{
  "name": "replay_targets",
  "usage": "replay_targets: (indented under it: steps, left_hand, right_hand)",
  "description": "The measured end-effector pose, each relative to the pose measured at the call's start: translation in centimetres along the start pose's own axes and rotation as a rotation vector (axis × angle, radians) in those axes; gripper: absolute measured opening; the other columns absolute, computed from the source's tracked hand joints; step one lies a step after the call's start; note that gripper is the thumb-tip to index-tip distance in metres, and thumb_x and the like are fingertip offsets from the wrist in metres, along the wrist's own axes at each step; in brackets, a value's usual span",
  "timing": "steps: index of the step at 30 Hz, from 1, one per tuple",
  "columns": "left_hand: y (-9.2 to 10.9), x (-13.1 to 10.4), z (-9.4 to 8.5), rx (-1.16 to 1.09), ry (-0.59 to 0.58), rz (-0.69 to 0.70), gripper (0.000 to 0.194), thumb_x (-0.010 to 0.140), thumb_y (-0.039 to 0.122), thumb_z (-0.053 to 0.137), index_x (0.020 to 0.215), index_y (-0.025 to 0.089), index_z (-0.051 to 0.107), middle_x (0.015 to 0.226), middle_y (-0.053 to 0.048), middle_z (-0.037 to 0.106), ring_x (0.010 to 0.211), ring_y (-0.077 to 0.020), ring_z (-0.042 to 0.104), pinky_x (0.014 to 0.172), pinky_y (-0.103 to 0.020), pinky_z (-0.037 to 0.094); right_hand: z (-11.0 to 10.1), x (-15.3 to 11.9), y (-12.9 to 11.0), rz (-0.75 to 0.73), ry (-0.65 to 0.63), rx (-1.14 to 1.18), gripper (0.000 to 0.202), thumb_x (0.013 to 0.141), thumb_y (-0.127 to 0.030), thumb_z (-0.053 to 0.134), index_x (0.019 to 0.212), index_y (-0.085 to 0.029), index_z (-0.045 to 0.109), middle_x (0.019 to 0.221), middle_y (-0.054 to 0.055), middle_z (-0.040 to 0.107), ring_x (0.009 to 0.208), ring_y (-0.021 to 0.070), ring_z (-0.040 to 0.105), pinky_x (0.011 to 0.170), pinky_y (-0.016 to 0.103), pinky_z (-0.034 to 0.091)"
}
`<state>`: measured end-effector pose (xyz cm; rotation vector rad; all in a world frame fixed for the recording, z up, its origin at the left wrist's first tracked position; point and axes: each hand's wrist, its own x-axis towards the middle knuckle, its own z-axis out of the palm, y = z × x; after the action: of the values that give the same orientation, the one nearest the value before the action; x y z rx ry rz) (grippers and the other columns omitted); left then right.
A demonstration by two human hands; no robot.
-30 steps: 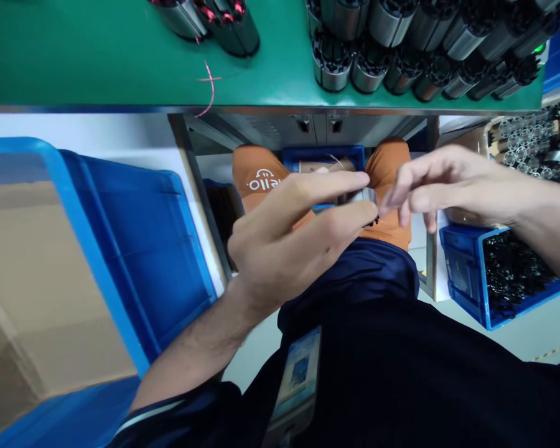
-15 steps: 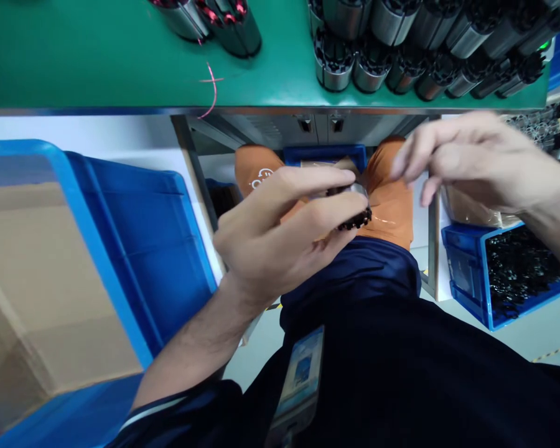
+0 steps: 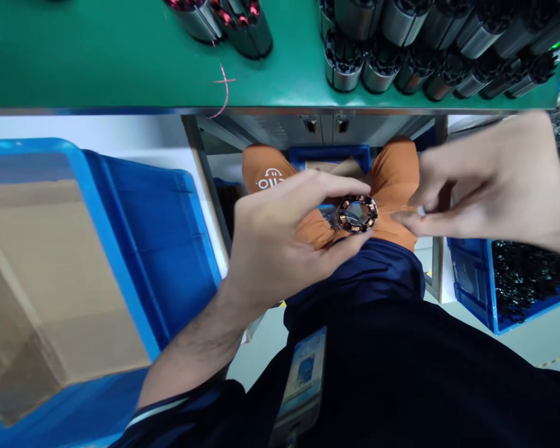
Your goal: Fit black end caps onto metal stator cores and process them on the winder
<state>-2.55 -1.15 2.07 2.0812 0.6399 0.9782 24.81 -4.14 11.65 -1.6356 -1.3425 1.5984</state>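
Note:
My left hand point(image 3: 284, 230) holds a motor stator point(image 3: 357, 214) between thumb and fingers, above my lap. The stator's round open end faces up toward me, and copper windings show around its ring. To its right, apart from it, is my right hand point(image 3: 490, 186), smeared by motion. Its fingers are curled, and the thumb and a fingertip point toward the stator as in a pinch. A faint thin line shows between the stator and these fingertips; what the right hand pinches is too fine to make out.
Several stators point(image 3: 345, 59) stand in rows on the green bench point(image 3: 121, 68). Two with pink wire point(image 3: 245, 28) stand further left, near a loose pink wire point(image 3: 226, 90). A blue bin with cardboard point(image 3: 154, 249) is at left; a blue bin of black parts point(image 3: 476, 280) is at right.
My left hand has turned the stator so that its open end faces me. My right hand has come lower, its fingers now curled into a pinch. The view has shifted slightly.

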Motion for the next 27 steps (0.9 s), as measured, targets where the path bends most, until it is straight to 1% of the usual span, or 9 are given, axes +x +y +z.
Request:
replay_targets:
  steps: [2,4,8,10,13,16,21,24,27]
  left_hand:
    - [-0.2,0.1,0.2,0.092,0.123,0.147,0.021,0.104,0.023,0.092,0.123,0.031,0.086,0.125,0.000,0.092,0.114,-0.0217,0.091,0.106,-0.035,0.078]
    - [-0.3,0.1,0.4,0.157,0.217,0.244,0.014,0.109,0.018,0.086,0.116,0.030,0.086,0.125,0.001,0.091,0.116,-0.0195,0.091,0.107,-0.031,0.077]
    - [0.2,-0.3,0.6,0.246,0.216,0.281,0.017,0.108,0.018,0.090,0.118,0.031,0.084,0.127,0.004,0.091,0.115,-0.0184,0.092,0.109,-0.033,0.076]
    - [0.6,-0.6,0.6,0.267,0.171,0.265,0.020,0.107,0.020,0.090,0.124,0.030,0.083,0.126,0.002,0.092,0.110,-0.0193,0.092,0.105,-0.033,0.077]
    - [0.8,-1.0,0.5,0.286,0.097,0.164,0.027,0.104,0.026,0.089,0.129,0.025,0.078,0.115,-0.001,0.092,0.100,-0.0201,0.091,0.094,-0.033,0.076]
    - [0.2,-1.1,-0.3,0.268,0.107,0.001,0.030,0.104,0.030,0.090,0.129,0.025,0.075,0.111,-0.001,0.091,0.096,-0.0185,0.088,0.090,-0.032,0.073]
    - [-3.1,0.2,-3.4,0.406,0.306,-0.096,0.011,0.108,0.029,0.091,0.112,0.025,0.081,0.115,-0.003,0.090,0.108,-0.0200,0.087,0.098,-0.034,0.071]
    - [-5.9,1.9,-4.1,0.529,0.348,-0.169,0.010,0.106,0.032,0.093,0.107,0.025,0.086,0.142,-0.010,0.087,0.135,-0.0296,0.084,0.114,-0.048,0.071]
    - [-8.4,3.3,-3.6,0.569,0.348,-0.277,0.011,0.103,0.031,0.096,0.106,0.025,0.087,0.176,-0.015,0.070,0.160,-0.0353,0.072,0.129,-0.057,0.066]
  right_hand:
    - [-0.8,0.4,0.0,-0.030,-0.064,-0.007,0.036,0.077,-0.032,0.114,0.079,-0.017,0.081,0.077,-0.009,0.076,0.070,0.0022,0.063,0.061,0.010,0.049]
    - [-1.2,0.9,0.8,0.043,-0.207,0.027,0.038,0.092,-0.046,0.105,0.093,-0.014,0.084,0.087,-0.005,0.083,0.071,0.0047,0.071,0.064,0.014,0.056]
    - [-0.3,1.4,2.5,0.171,-0.459,0.099,0.046,0.102,-0.061,0.096,0.093,-0.017,0.082,0.076,-0.003,0.081,0.053,0.0085,0.070,0.050,0.018,0.053]
    - [0.5,0.9,2.6,0.013,-0.386,-0.056,0.041,0.106,-0.052,0.092,0.085,-0.021,0.077,0.067,-0.006,0.075,0.046,0.0077,0.064,0.046,0.020,0.047]
    - [0.7,-0.5,2.4,-0.424,-0.081,-0.508,0.039,0.117,-0.038,0.075,0.080,-0.025,0.070,0.063,-0.006,0.070,0.049,0.0098,0.065,0.047,0.024,0.043]
    - [-0.4,-1.5,3.2,-0.631,0.147,-0.771,0.042,0.124,-0.045,0.062,0.088,-0.028,0.074,0.066,-0.005,0.073,0.051,0.0127,0.069,0.049,0.028,0.047]
    - [-1.2,-1.2,7.3,-0.444,0.223,-0.615,0.045,0.113,-0.074,0.077,0.114,-0.030,0.085,0.070,-0.004,0.079,0.051,0.0173,0.074,0.050,0.029,0.058]
    - [1.5,-0.7,10.5,-0.311,0.000,-0.479,0.031,0.115,-0.056,0.077,0.112,-0.027,0.087,0.072,-0.002,0.079,0.056,0.0172,0.075,0.056,0.027,0.058]
    - [5.0,-0.5,12.8,-0.208,-0.203,-0.455,0.018,0.113,-0.037,0.075,0.119,-0.028,0.090,0.087,0.002,0.086,0.073,0.0187,0.080,0.068,0.027,0.059]
